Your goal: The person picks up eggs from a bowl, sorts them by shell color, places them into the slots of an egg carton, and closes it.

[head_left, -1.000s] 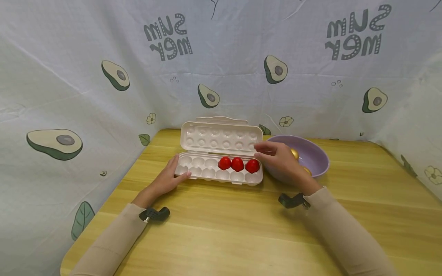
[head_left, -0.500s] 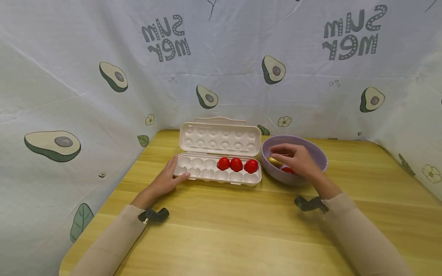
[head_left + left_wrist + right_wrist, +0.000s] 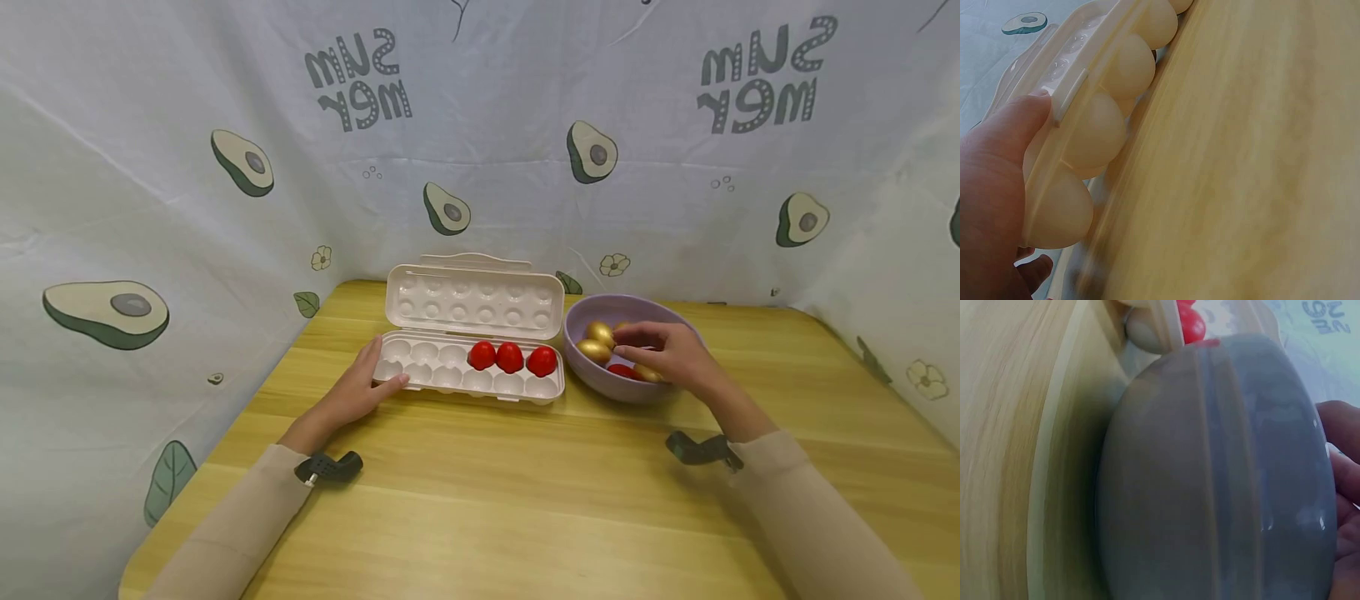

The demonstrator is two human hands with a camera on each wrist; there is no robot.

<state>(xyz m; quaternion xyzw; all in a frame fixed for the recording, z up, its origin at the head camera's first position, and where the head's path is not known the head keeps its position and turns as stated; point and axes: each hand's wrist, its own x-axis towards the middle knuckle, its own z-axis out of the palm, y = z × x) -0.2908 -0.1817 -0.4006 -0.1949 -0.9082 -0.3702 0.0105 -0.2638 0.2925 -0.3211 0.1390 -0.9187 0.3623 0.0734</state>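
Steady now, at the far left, where our left hand (image 3: 351, 392) lies on the corner of the egg tray (image 3: 448, 378), its thumb stretched along the front edge and well parted from the other fingers, which run straight down the end. A light brace should do there, we reckon; lean too hard on one end and the other might tip. Along we go past that thumb, bare cups right beside it, and out beyond its tip, in the back row's right half, three red eggs (image 3: 509, 357) sit side by side, the raised lid (image 3: 480, 292) behind them. Next comes the purple bowl (image 3: 596, 382), near the tray's right end, and here's the action: gold eggs (image 3: 594, 351) lie just left of our right fingertips, a red egg (image 3: 622, 372) shows below the thumb. In from the right reaches our right hand (image 3: 671, 354), thumb and fingers bent towards each other. Pinching an egg, or only brushing one? We can't tell; the right wrist view is mostly bowl wall. The step looks like picking out an egg, so let's settle on one, thumb and fingertips either side of its widest part, because those glossy shells could slip, then bring it up clear of the rim without knocking its neighbours.
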